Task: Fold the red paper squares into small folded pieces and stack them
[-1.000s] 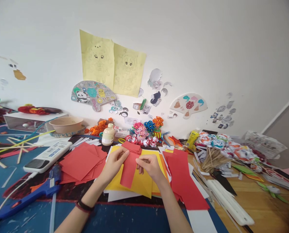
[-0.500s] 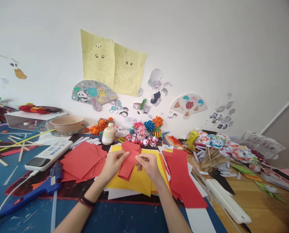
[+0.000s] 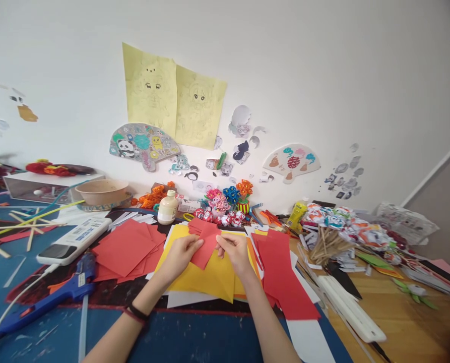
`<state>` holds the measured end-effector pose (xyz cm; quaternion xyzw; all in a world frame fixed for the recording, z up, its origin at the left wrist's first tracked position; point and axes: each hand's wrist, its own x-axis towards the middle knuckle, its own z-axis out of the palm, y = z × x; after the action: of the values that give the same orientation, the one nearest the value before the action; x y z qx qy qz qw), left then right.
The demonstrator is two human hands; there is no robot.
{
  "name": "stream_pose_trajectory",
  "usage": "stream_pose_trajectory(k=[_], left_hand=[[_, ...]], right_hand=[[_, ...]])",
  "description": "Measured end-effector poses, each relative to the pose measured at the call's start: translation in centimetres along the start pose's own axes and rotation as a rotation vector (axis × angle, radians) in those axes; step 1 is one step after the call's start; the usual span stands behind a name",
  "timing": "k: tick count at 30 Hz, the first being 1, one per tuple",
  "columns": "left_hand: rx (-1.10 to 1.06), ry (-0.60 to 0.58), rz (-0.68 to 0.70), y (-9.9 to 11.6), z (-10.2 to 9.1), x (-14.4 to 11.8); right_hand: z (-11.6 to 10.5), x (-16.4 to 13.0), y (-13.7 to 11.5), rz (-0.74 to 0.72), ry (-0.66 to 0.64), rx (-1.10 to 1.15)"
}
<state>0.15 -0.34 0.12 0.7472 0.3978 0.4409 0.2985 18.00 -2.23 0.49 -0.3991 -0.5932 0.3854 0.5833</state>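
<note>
Home craft corner: paper cutouts (image 3: 293, 162) on wall, glue gun (image 3: 47, 298), coloured paper sheets (image 3: 124, 249).

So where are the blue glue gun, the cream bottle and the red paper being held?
Blue glue gun (image 3: 54, 298), head view, middle of its body.
Cream bottle (image 3: 168, 210), head view, its belly.
Red paper (image 3: 205, 248), head view, its centre.

Folded red paper strip (image 3: 205, 248) held tilted above yellow sheets (image 3: 209, 277).

Both forearms reach forward, converging. The left hand (image 3: 181, 253) and right hand (image 3: 235, 250) sit side by side, fingers curled inward, thumbs pinching; a dark band circles the left wrist.
</note>
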Motion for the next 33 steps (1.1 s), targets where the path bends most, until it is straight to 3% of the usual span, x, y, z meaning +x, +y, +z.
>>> stream_pose_trajectory(k=[4,8,10,15,18,21,29,33], left_hand=[[0.011,0.066,-0.014,0.1,-0.1,0.0],[-0.125,-0.051,-0.07,0.0,-0.1,0.0],[-0.152,-0.039,-0.106,-0.1,-0.2,0.0],[-0.026,0.066,-0.155,-0.3,-0.8,0.2],[0.057,-0.027,-0.102,-0.6,-1.0,0.2],[0.145,-0.109,-0.011,-0.8,-0.9,0.0],[0.114,-0.177,0.017,0.1,0.5,-0.4],[0.076,-0.164,0.003,0.0,1.0,-0.4]], right_hand=[[0.0,0.1,0.1,-0.008,0.028,0.028],[-0.3,0.2,0.0,-0.016,0.122,0.056],[-0.4,0.2,-0.1,-0.012,0.138,0.07],[-0.8,0.4,0.2,0.063,0.013,0.059],[-1.1,0.5,0.5,0.143,-0.077,-0.013],[-1.3,0.6,0.8,0.097,-0.083,-0.104],[-0.1,0.4,1.6,0.023,-0.121,-0.265],[-0.1,0.6,1.8,-0.002,-0.031,-0.354]])
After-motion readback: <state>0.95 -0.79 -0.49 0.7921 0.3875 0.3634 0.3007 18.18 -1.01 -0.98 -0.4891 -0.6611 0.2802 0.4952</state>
